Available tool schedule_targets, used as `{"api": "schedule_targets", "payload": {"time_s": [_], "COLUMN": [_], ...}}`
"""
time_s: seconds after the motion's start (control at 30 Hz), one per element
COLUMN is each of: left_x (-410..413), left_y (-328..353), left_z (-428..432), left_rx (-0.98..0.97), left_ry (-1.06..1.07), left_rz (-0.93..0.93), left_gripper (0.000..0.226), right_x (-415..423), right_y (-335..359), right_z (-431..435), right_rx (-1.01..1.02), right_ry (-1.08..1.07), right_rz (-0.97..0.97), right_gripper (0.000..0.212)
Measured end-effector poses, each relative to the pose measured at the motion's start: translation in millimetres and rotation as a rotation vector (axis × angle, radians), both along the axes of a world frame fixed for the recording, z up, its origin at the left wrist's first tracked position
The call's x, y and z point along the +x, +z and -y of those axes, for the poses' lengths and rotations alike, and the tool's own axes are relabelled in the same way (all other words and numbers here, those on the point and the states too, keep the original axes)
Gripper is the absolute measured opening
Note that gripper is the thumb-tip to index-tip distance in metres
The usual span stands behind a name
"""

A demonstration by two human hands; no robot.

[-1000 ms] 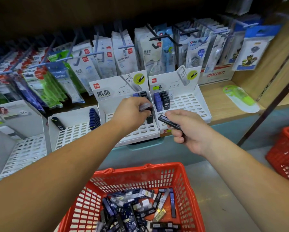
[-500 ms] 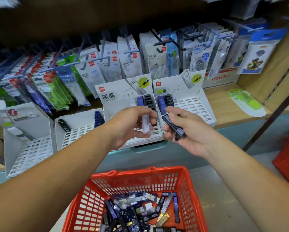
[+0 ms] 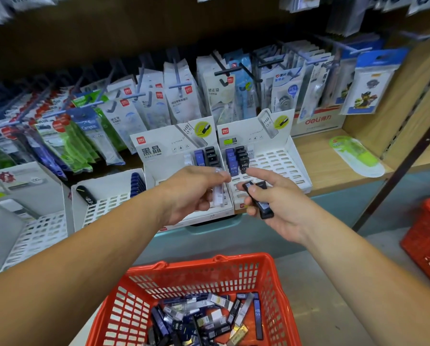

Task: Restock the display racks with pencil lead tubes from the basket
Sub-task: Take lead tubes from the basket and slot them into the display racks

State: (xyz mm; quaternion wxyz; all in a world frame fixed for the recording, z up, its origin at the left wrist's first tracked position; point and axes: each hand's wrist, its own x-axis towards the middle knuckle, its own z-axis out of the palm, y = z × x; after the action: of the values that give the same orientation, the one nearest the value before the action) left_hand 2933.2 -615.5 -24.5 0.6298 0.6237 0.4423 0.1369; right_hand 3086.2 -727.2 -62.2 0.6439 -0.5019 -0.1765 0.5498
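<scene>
Shelf (image 3: 333, 168) of wood carries 4 white display racks in a row. The far left rack (image 3: 31, 221) is tilted toward me. The next rack (image 3: 104, 203) has 1 dark tube lying in it and blue ones at its right edge. The left hand (image 3: 194, 193) pinches a pale tube (image 3: 218, 194) in front of the third rack (image 3: 174, 146). Just beside it, the right hand (image 3: 278, 208) grips dark tubes (image 3: 261, 206) with curled fingers, before the fourth rack (image 3: 278, 156). Below, the red basket (image 3: 201, 268) holds many loose tubes (image 3: 204, 318). Another red basket (image 3: 428, 240) stands at far right.
</scene>
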Motion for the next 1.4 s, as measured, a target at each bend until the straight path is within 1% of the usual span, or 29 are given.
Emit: {"api": "schedule_targets", "payload": {"time_s": [0.07, 0.17, 0.27, 0.33, 0.43, 0.53, 0.63, 0.7, 0.77, 0.87, 0.9, 0.97, 1.03, 1.1, 1.17, 1.23, 1.27, 1.33, 1.4], "left_x": [1, 4, 8, 12, 19, 25, 32, 37, 44, 56, 59, 65, 71, 79, 85, 88, 90, 96, 102], "left_y": [2, 7, 13, 16, 17, 17, 17, 17, 19, 24, 26, 30, 31, 29, 27, 27, 29, 33, 33], "left_z": [0, 0, 1, 2, 0, -4, -8, -11, -14, -20, -23, -26, -24, -21, -21, -26, -31, -40, -50], "left_rx": [0.061, 0.086, 0.027, 0.027, 0.062, 0.099, 0.154, 0.211, 0.251, 0.265, 0.292, 0.446, 0.610, 0.678, 0.676, 0.710, 0.739, 0.734, 0.719], "left_ry": [0.033, 0.026, -0.021, -0.047, -0.105, -0.089, -0.072, -0.085, -0.105, -0.130, -0.168, -0.302, -0.425, -0.493, -0.525, -0.498, -0.456, -0.348, -0.244], "left_rz": [0.033, 0.100, 0.195, 0.230, 0.218, 0.210, 0.188, 0.157, 0.132, 0.110, 0.079, -0.047, -0.150, -0.179, -0.178, -0.187, -0.191, -0.149, -0.093], "left_gripper": [0.011, 0.015, 0.018, 0.021, 0.028, 0.033, 0.026, 0.020, 0.019, 0.026, 0.026, 0.020, 0.020, 0.028, 0.037, 0.042, 0.040, 0.031, 0.018], "right_x": [2, 2, 2, 3, 7, 15, 18, 19, 22, 29, 31, 37, 41, 41, 40, 42, 44, 48, 48], "right_y": [-2, -2, -2, -3, -4, -6, -9, -9, -10, -11, -11, -9, -5, -1, 0, -1, -2, -7, -11], "right_z": [2, 2, 1, 2, 4, 1, -1, -1, -1, 0, 0, -2, -4, -7, -10, -12, -12, -11, -9], "right_rx": [-0.033, -0.057, -0.081, -0.098, -0.060, -0.018, 0.008, 0.008, 0.002, -0.020, -0.020, -0.007, 0.005, 0.018, 0.020, -0.028, -0.050, -0.034, 0.002], "right_ry": [-0.011, 0.020, 0.057, 0.085, 0.049, -0.086, -0.154, -0.165, -0.185, -0.252, -0.286, -0.368, -0.423, -0.420, -0.398, -0.367, -0.342, -0.293, -0.253], "right_rz": [-0.004, 0.057, 0.083, 0.081, 0.074, 0.179, 0.256, 0.266, 0.207, 0.115, 0.093, 0.068, 0.081, 0.097, 0.078, -0.003, -0.074, -0.220, -0.251], "right_gripper": [0.040, 0.040, 0.025, 0.016, 0.009, 0.013, 0.014, 0.014, 0.015, 0.018, 0.020, 0.024, 0.029, 0.031, 0.027, 0.020, 0.016, 0.006, 0.008]}}
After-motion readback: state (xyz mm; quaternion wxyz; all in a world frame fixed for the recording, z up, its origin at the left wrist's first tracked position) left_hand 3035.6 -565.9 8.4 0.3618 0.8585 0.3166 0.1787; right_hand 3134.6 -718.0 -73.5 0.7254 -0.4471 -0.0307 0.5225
